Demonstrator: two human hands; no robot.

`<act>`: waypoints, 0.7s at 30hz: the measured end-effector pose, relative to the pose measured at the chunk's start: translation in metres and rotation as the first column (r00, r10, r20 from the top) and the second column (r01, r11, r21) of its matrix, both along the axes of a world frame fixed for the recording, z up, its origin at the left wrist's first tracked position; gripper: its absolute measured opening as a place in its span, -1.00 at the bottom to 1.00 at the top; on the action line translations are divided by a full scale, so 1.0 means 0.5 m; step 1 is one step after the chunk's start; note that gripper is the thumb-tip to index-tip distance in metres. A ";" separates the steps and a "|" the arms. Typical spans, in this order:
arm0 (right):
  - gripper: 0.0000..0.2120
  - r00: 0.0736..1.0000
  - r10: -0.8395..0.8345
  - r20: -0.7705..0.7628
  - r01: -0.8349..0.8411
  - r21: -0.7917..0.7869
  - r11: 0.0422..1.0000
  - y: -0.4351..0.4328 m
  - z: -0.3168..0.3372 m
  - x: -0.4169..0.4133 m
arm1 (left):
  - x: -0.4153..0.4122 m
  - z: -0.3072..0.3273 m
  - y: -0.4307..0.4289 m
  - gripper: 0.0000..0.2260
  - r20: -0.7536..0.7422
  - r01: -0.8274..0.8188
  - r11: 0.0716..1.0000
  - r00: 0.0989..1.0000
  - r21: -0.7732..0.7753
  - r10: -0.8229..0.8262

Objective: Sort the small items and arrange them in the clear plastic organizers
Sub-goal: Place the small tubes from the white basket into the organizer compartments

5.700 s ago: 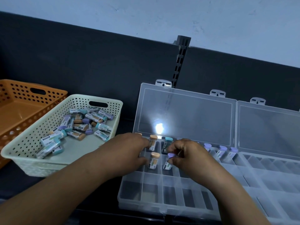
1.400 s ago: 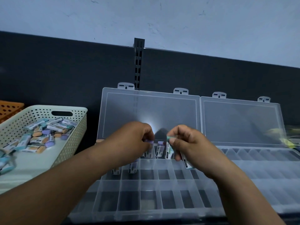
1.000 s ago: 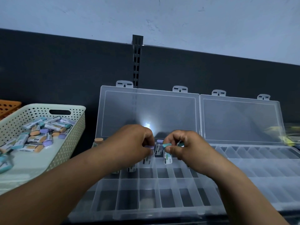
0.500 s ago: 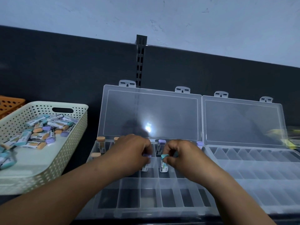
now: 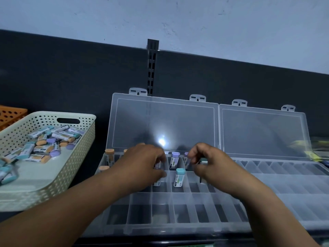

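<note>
Tubes are what both hands are busy with. The left hand point(image 5: 142, 166) curls its fingers round the left tube point(image 5: 157, 183), whose lower end shows under the fingertips in a middle-row cell of the left organizer point(image 5: 178, 227). The right hand point(image 5: 213, 164) seems to pinch the right tube point(image 5: 203, 160), teal-capped, between thumb and bent fingers; most of it is hidden. Between the two grips a standing tube point(image 5: 179, 177) with a teal cap sits upright in its own cell, and just beyond them purple tubes point(image 5: 174, 159) stand in the back row. The step would likely go best if each tube is lowered straight down, cap up, into a cell among its own cap colour and released only once its base is seated. Both sets of knuckles should stay off the standing tube, which looks easy to tip. Orange tubes point(image 5: 109, 155) stand at the far-left cells, outside the left grip. Further left, a cream basket point(image 5: 76, 175) holds loose tubes point(image 5: 44, 148) still to sort. The right organizer point(image 5: 284, 193) lies open beyond the right grip. Every label carries a dark band and a green patch, but the print is too small to read, and no brand can be made out.
</note>
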State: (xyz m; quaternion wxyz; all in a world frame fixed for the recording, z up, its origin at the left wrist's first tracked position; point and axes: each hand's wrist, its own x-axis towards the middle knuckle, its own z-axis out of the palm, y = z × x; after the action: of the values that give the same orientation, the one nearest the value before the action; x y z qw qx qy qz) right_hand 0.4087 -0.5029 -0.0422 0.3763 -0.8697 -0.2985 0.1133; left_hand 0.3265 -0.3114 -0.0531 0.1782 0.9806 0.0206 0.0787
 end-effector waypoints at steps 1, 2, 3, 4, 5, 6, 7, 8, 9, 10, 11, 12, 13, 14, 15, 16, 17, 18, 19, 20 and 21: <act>-0.79 1.000 -0.007 -0.022 0.008 0.022 1.000 -0.005 0.006 0.000 | -0.001 0.005 -0.002 -0.72 0.017 -0.003 1.000 1.000 0.002 0.003; -0.80 0.999 -0.012 -0.045 0.014 0.038 0.999 -0.010 0.010 0.002 | -0.001 0.009 -0.002 -0.69 0.032 -0.003 1.000 0.999 0.009 0.003; -0.81 0.998 -0.016 -0.062 0.019 0.050 0.999 -0.014 0.012 0.002 | -0.001 0.013 -0.004 -0.67 0.047 -0.003 1.000 0.999 0.021 0.002; -0.81 0.997 -0.023 -0.070 0.027 0.055 0.998 -0.017 0.012 0.004 | 0.000 0.017 -0.005 -0.64 0.058 -0.005 0.999 0.998 0.038 0.003; -0.79 0.997 -0.035 -0.069 0.039 0.062 0.997 -0.020 0.011 0.003 | 0.000 0.019 -0.006 -0.59 0.063 -0.010 0.998 0.998 0.058 0.006; -0.76 0.997 -0.048 -0.060 0.052 0.068 0.996 -0.023 0.009 0.003 | 0.000 0.021 -0.006 -0.53 0.058 -0.016 0.997 0.998 0.078 0.012; -0.73 0.997 -0.057 -0.043 0.060 0.073 0.996 -0.024 0.007 0.003 | 0.001 0.022 -0.006 -0.47 0.046 -0.023 0.995 0.999 0.099 0.019; -0.71 0.998 -0.066 -0.020 0.067 0.070 0.995 -0.025 0.004 0.003 | 0.001 0.023 -0.006 -0.42 0.030 -0.029 0.992 0.999 0.124 0.026; -0.70 0.997 -0.075 0.007 0.074 0.065 0.995 -0.025 0.001 0.004 | 0.001 0.023 -0.006 -0.38 0.012 -0.034 0.988 0.999 0.153 0.033; -0.70 0.996 -0.085 0.031 0.083 0.053 0.995 -0.025 -0.002 0.006 | 0.001 0.022 -0.006 -0.36 -0.007 -0.037 0.984 0.999 0.177 0.039; -0.71 0.994 -0.090 0.054 0.087 0.047 0.995 -0.024 -0.005 0.006 | 0.000 0.021 -0.007 -0.35 -0.027 -0.040 0.981 0.999 0.190 0.046; -0.71 0.993 -0.090 0.079 0.087 0.043 0.995 -0.023 -0.009 0.008 | 0.000 0.020 -0.007 -0.34 -0.045 -0.040 0.981 0.998 0.192 0.050; -0.71 0.991 -0.085 0.099 0.081 0.044 0.996 -0.023 -0.013 0.009 | -0.001 0.019 -0.009 -0.34 -0.058 -0.039 0.981 0.997 0.191 0.051; -0.71 0.990 -0.078 0.114 0.074 0.044 0.996 -0.023 -0.017 0.010 | -0.002 0.018 -0.010 -0.34 -0.066 -0.037 0.981 0.997 0.192 0.051; -0.71 0.990 -0.070 0.121 0.065 0.042 0.997 -0.023 -0.019 0.009 | -0.003 0.017 -0.012 -0.33 -0.070 -0.036 0.980 0.996 0.195 0.051; -0.72 0.990 -0.063 0.128 0.059 0.031 0.998 -0.023 -0.020 0.007 | -0.004 0.016 -0.013 -0.33 -0.072 -0.037 0.979 0.996 0.199 0.053; -0.73 0.988 -0.056 0.141 0.054 0.020 0.998 -0.024 -0.023 0.006 | -0.004 0.015 -0.013 -0.33 -0.073 -0.039 0.978 0.996 0.203 0.055; -0.73 0.985 -0.051 0.167 0.051 0.003 0.999 -0.025 -0.026 0.006 | -0.004 0.014 -0.014 -0.33 -0.072 -0.042 0.978 0.996 0.207 0.059; -0.73 0.980 -0.047 0.193 0.051 -0.015 0.999 -0.026 -0.028 0.006 | -0.004 0.013 -0.015 -0.33 -0.073 -0.046 0.977 0.995 0.209 0.062; -0.74 0.977 -0.044 0.210 0.053 -0.035 0.998 -0.027 -0.031 0.007 | -0.004 0.013 -0.016 -0.32 -0.074 -0.050 0.977 0.995 0.207 0.066; -0.74 0.975 -0.039 0.218 0.050 -0.045 0.998 -0.027 -0.033 0.008 | -0.004 0.012 -0.016 -0.32 -0.076 -0.053 0.977 0.995 0.206 0.070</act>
State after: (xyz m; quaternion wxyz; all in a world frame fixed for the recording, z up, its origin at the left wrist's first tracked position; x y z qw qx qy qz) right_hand 0.4125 -0.5166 -0.0585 0.3219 -0.8926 -0.3154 0.0168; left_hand 0.3244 -0.3196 -0.0471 0.0734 0.9950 0.0500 0.0454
